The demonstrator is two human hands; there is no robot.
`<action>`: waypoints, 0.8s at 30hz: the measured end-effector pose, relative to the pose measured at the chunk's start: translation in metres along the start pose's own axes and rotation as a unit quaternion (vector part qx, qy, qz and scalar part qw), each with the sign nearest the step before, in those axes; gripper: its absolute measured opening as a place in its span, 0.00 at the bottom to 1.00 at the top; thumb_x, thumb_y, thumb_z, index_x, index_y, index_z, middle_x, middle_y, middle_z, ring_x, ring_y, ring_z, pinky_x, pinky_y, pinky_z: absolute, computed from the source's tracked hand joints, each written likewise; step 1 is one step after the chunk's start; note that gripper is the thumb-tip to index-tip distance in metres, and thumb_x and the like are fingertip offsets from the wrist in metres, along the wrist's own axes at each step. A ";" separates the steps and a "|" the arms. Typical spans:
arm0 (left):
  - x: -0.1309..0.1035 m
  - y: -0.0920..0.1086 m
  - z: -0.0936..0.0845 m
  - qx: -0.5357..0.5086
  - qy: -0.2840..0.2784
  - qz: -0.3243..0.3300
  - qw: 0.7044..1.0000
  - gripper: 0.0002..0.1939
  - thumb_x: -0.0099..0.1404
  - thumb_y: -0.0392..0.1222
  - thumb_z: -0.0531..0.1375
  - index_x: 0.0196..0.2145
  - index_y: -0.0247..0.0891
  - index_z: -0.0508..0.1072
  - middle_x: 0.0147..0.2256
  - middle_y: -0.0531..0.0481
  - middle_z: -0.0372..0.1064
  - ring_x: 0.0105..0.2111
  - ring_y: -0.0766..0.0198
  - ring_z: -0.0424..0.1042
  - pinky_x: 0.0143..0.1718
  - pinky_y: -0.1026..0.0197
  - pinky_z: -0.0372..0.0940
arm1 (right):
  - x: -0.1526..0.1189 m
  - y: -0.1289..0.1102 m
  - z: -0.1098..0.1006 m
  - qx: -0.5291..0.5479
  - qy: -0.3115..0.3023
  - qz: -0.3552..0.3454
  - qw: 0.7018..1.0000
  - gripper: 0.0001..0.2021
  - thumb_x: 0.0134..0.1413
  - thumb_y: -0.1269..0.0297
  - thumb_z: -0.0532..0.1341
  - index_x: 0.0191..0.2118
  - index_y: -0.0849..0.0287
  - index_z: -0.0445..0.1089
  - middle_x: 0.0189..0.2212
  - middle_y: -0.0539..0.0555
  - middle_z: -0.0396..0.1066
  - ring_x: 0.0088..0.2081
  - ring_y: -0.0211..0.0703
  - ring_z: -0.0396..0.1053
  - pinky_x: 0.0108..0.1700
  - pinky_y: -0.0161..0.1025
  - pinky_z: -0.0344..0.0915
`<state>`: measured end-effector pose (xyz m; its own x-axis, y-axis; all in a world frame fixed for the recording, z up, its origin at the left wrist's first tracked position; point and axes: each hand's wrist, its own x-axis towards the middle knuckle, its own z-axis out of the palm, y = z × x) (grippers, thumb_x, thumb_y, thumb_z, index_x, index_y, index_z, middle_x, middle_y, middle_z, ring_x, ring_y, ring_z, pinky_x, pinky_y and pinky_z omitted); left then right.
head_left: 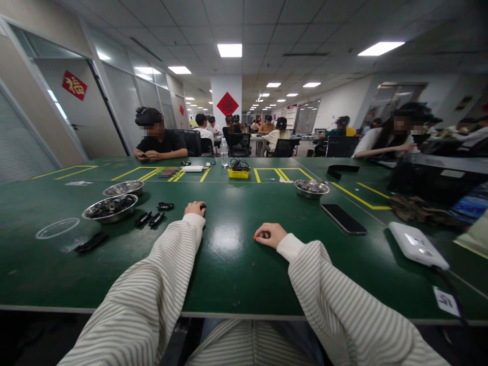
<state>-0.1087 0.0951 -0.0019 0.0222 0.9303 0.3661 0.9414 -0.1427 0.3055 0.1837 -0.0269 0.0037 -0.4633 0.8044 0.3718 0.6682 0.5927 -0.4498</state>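
Observation:
My left hand (pixel 194 208) rests on the green table (pixel 229 284), its fingers curled round a small dark object that is mostly hidden. Further right and nearer to me, my right hand (pixel 270 235) pinches a tiny orange piece (pixel 255 237) just at the tabletop. Left of my left hand lie several black plastic parts (pixel 156 219). Beyond them a metal bowl (pixel 110 217) holds more dark parts, with a second metal bowl (pixel 124 188) behind it. Another metal bowl (pixel 311 190) with small pieces stands beyond my right hand.
A black phone (pixel 343 219) and a white power bank (pixel 418 246) lie on the right. A clear plastic cup (pixel 63 234) is at the left. Behind stand a yellow box (pixel 239 174) with cables and a water bottle (pixel 224 152). People sit across the table.

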 end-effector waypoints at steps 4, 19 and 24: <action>-0.005 0.017 0.002 -0.039 -0.047 0.087 0.994 0.08 0.50 0.34 0.55 0.31 0.34 0.68 0.29 0.50 0.63 0.30 0.67 0.60 0.36 0.63 0.57 | 0.000 0.002 0.002 0.013 0.021 0.026 0.999 0.06 0.37 0.67 0.58 0.26 0.61 0.70 0.17 0.48 0.64 0.18 0.29 0.54 0.22 0.28 0.54; -0.094 0.130 -0.006 -0.227 -0.062 0.331 0.914 0.09 0.50 0.34 0.55 0.32 0.35 0.67 0.26 0.52 0.63 0.26 0.70 0.61 0.30 0.66 0.59 | 0.000 -0.009 -0.004 0.077 0.077 0.067 0.992 0.09 0.38 0.65 0.58 0.28 0.63 0.71 0.21 0.53 0.70 0.20 0.33 0.63 0.23 0.29 0.60; -0.094 0.128 -0.008 -0.241 -0.046 0.342 0.907 0.08 0.51 0.35 0.55 0.33 0.34 0.66 0.26 0.52 0.62 0.25 0.70 0.61 0.30 0.66 0.59 | 0.000 -0.009 -0.003 0.117 0.076 0.085 0.987 0.10 0.37 0.64 0.59 0.28 0.64 0.71 0.21 0.54 0.71 0.21 0.34 0.65 0.24 0.30 0.62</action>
<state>0.0071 -0.0133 0.0095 0.5957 0.5890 0.5461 0.4408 -0.8081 0.3907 0.1798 -0.0320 0.0106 -0.2514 0.8881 0.3848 0.5671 0.4574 -0.6850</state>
